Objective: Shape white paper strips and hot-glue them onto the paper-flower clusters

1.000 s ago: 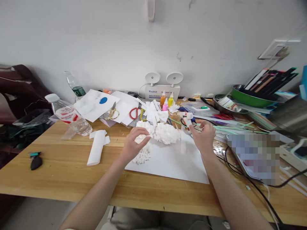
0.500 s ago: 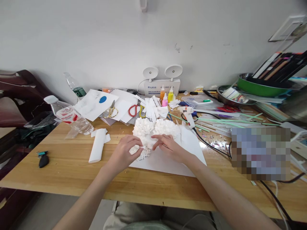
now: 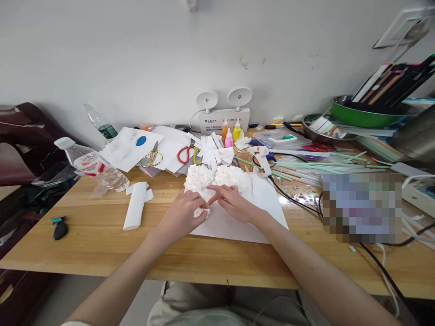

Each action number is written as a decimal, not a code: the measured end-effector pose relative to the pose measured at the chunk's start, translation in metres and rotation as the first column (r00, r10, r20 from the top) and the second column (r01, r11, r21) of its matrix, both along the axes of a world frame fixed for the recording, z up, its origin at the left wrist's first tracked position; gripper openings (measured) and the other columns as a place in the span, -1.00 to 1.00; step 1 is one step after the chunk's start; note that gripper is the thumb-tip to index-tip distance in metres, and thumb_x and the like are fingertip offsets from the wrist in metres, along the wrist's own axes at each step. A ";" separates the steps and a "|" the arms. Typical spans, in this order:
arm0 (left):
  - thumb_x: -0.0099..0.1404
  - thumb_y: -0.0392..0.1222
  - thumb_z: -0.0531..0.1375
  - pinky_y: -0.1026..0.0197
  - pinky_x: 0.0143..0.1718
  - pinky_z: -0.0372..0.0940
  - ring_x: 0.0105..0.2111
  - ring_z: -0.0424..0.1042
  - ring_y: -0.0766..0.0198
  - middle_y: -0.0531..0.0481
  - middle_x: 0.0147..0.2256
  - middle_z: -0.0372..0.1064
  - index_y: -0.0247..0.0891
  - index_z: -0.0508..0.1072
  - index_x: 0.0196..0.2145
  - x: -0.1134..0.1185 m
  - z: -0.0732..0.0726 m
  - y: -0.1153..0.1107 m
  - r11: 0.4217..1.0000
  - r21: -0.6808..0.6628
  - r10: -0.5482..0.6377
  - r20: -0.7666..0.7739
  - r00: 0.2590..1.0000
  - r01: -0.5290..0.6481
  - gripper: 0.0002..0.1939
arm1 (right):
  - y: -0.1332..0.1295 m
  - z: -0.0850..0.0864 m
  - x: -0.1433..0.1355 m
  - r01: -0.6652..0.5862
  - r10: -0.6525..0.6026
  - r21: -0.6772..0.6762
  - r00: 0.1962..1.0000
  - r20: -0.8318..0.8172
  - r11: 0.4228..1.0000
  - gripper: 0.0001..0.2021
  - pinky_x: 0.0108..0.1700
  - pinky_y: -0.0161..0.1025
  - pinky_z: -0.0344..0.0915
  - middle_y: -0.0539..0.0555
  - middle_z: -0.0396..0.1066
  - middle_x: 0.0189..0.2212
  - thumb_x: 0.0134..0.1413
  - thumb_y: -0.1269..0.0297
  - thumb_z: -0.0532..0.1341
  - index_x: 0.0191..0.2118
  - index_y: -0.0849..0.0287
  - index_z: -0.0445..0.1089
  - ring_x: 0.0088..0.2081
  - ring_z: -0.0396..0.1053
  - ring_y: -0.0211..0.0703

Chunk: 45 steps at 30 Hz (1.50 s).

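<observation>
Three clumps of crumpled white paper bits lie on a white sheet (image 3: 268, 203): a left clump (image 3: 199, 177), a right clump (image 3: 231, 178) and a lower one mostly hidden behind my fingers. My left hand (image 3: 181, 213) hangs over the lower clump, thumb and fingertips pinched on what looks like a small white paper piece (image 3: 207, 211). From the right comes my right hand (image 3: 233, 203), its index finger stretched out and thumb apart, close to the left fingertips. I see nothing held in it.
A hot glue gun (image 3: 261, 158) with a black cable lies behind the sheet. Scissors (image 3: 152, 156), paper strips (image 3: 210, 151) and paint bottles (image 3: 229, 138) are at the back. Left are a water bottle (image 3: 93, 165) and a white paper roll (image 3: 135, 208).
My right hand has moved slightly left and its index finger has come over near my left fingertips. My left hand keeps its pinch. The whole view has shifted a little.
</observation>
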<state>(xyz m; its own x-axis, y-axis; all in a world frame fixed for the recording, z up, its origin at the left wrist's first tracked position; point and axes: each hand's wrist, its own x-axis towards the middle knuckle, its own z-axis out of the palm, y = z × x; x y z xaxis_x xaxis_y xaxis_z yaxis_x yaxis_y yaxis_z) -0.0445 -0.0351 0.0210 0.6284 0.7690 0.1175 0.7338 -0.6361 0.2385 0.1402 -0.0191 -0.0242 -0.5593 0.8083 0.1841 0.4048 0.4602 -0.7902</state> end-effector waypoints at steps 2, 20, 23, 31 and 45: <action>0.16 -0.27 0.07 0.15 -0.27 0.16 -0.33 0.28 0.19 -0.03 -0.39 0.35 -0.26 0.39 -0.44 0.007 -0.002 0.000 1.000 0.017 0.001 -0.066 0.998 0.000 -0.89 | 0.001 0.000 0.001 0.025 -0.025 0.006 0.999 -0.026 1.000 -0.56 -0.03 0.01 -0.11 0.01 0.46 -0.22 0.11 0.49 -0.13 0.11 0.09 0.04 -0.06 0.19 -0.11; 0.01 -0.37 0.07 0.07 -0.31 0.11 -0.33 0.31 0.07 -0.14 -0.45 0.35 -0.32 0.40 -0.51 0.036 -0.014 0.012 0.994 0.111 0.015 -0.321 0.947 0.022 -0.88 | 0.004 0.003 0.026 0.353 -0.332 0.016 0.895 -0.299 0.936 -0.66 -0.24 -0.19 0.11 0.00 0.48 -0.40 0.04 0.43 -0.10 -0.06 0.16 0.20 -0.37 0.32 -0.19; 0.00 -0.37 0.07 0.06 -0.32 0.10 -0.34 0.32 0.05 -0.16 -0.45 0.36 -0.33 0.41 -0.51 0.038 -0.011 0.013 0.994 0.104 0.007 -0.347 0.938 0.031 -0.87 | 0.004 0.003 0.027 0.357 -0.333 0.020 0.889 -0.313 0.934 -0.67 -0.28 -0.20 0.12 0.01 0.48 -0.41 0.04 0.43 -0.09 -0.06 0.17 0.20 -0.41 0.30 -0.20; 0.01 -0.38 0.06 0.07 -0.33 0.10 -0.34 0.32 0.05 -0.18 -0.45 0.37 -0.32 0.41 -0.52 0.039 -0.012 0.018 0.995 0.094 0.001 -0.343 0.939 0.033 -0.86 | 0.004 0.005 0.029 0.361 -0.330 0.038 0.885 -0.328 0.932 -0.68 -0.30 -0.22 0.12 0.01 0.47 -0.42 0.05 0.42 -0.08 -0.07 0.16 0.20 -0.39 0.30 -0.19; 0.06 -0.20 0.14 0.09 -0.27 0.10 -0.33 0.33 0.13 -0.06 -0.42 0.38 -0.27 0.44 -0.39 0.025 -0.004 0.019 1.000 -0.007 0.006 -0.261 0.965 -0.008 -0.85 | -0.002 0.004 0.026 0.321 -0.297 0.222 0.945 -0.135 0.921 -0.82 -0.13 -0.12 0.05 0.00 0.45 -0.44 -0.02 0.45 0.07 -0.29 0.11 0.35 -0.29 0.30 -0.13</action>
